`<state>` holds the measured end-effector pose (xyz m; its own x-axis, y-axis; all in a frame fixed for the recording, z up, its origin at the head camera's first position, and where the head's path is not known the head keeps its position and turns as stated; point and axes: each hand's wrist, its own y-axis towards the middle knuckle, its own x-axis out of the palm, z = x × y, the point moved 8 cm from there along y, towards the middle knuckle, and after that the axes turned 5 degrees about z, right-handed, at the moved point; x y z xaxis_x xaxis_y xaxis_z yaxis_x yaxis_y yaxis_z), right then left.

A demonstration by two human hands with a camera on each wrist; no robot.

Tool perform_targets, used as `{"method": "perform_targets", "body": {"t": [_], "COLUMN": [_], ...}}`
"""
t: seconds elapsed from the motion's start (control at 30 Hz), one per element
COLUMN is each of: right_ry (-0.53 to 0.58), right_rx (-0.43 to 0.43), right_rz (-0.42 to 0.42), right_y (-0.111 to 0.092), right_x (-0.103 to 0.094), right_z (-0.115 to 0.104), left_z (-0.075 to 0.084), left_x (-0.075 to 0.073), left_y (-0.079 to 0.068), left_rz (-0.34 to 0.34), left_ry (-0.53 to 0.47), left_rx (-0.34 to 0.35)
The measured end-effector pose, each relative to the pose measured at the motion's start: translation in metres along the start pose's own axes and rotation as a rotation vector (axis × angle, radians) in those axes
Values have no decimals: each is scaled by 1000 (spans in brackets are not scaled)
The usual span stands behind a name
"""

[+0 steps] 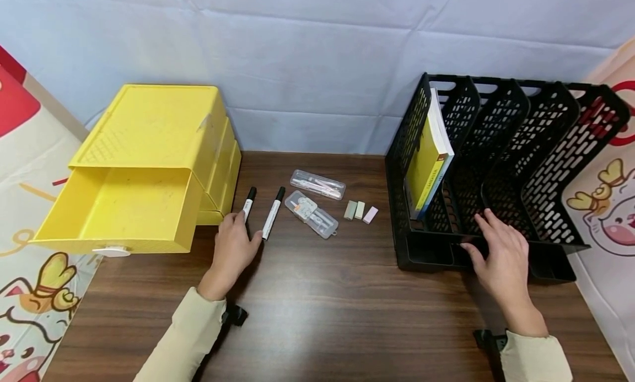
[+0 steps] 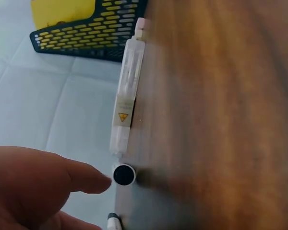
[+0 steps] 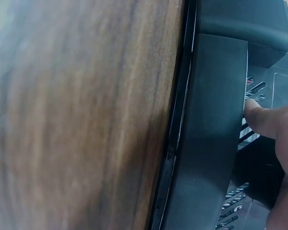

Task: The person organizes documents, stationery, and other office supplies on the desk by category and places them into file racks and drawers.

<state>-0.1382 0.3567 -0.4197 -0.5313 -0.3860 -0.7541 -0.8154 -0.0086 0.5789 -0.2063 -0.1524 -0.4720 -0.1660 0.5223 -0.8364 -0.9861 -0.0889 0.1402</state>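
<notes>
Two white markers with black caps lie on the table: the left marker [image 1: 249,201] partly under my left hand [image 1: 234,247], the right marker [image 1: 273,214] beside that hand's thumb. In the left wrist view the thumb [image 2: 86,177] is extended near the round end of a marker [image 2: 124,175]. My right hand [image 1: 503,261] rests at the front of a black file organizer [image 1: 421,249], fingers spread over its front edge. The right wrist view shows the thumb [image 3: 261,117] inside the front tray part; the other fingertips are hidden there.
At left stands a yellow drawer unit [image 1: 149,117], its top drawer [image 1: 134,205] pulled out. Mid-table lie two clear cases, one upper [image 1: 317,183] and one lower [image 1: 312,214], and three small pastel blocks [image 1: 359,209]. Books [image 1: 431,156] stand in the organizer's left slot.
</notes>
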Motion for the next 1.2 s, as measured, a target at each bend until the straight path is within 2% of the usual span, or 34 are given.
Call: {"method": "perform_targets", "body": {"t": [0.3, 0.5, 0.67, 0.97, 1.2], "right_ry": [6, 4, 4, 4, 7], "right_rx": [-4, -2, -3, -4, 15], "right_rz": [2, -2, -4, -5, -22], "right_y": [1, 3, 3, 3, 0], "right_x": [0, 0, 0, 1, 1], "right_z": [-1, -1, -1, 0, 0], "left_z": [4, 2, 2, 5, 9], "left_x": [0, 2, 4, -1, -2], "left_y": [5, 7, 9, 8, 6], "left_rz": [16, -19, -40, 5, -51], "left_ry": [65, 52, 39, -35, -128], "left_rx": [35, 0, -4, 56, 26]}}
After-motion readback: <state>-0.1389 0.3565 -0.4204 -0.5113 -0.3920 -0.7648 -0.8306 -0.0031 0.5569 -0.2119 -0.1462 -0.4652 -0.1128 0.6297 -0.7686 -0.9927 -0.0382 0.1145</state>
